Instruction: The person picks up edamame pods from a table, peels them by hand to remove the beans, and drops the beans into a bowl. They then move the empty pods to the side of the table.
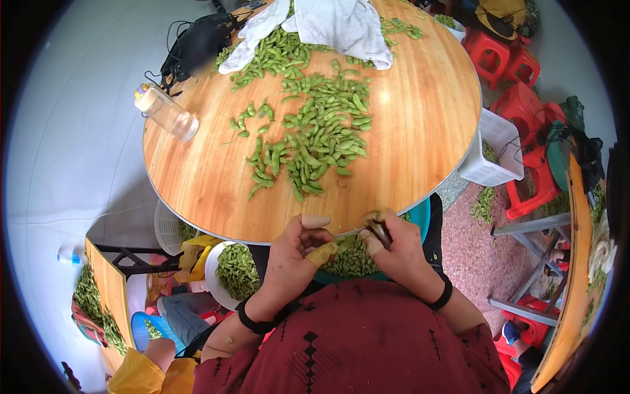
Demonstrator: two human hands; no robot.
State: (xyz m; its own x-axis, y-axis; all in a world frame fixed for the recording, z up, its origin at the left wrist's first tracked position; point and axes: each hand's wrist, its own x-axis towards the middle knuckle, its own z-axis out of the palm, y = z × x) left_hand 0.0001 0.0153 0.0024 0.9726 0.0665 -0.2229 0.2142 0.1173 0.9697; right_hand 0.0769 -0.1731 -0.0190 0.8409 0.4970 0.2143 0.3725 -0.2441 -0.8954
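My left hand is closed at the table's near edge, with a yellowish cover on the thumb and a pale one on a finger. What sits between its fingertips, if anything, is too small to make out. Opposite it, my right hand is also closed, with something dark and shiny at its fingertips that I cannot identify. Shelled green beans fill a teal basin under my hands. Loose green soybean pods lie heaped on the round wooden table ahead.
White cloths cover the pods at the back. A clear bottle and a black bag lie at the table's left. A white bowl of pods is low left. Red stools and a white crate stand right. Another person's knee shows lower left.
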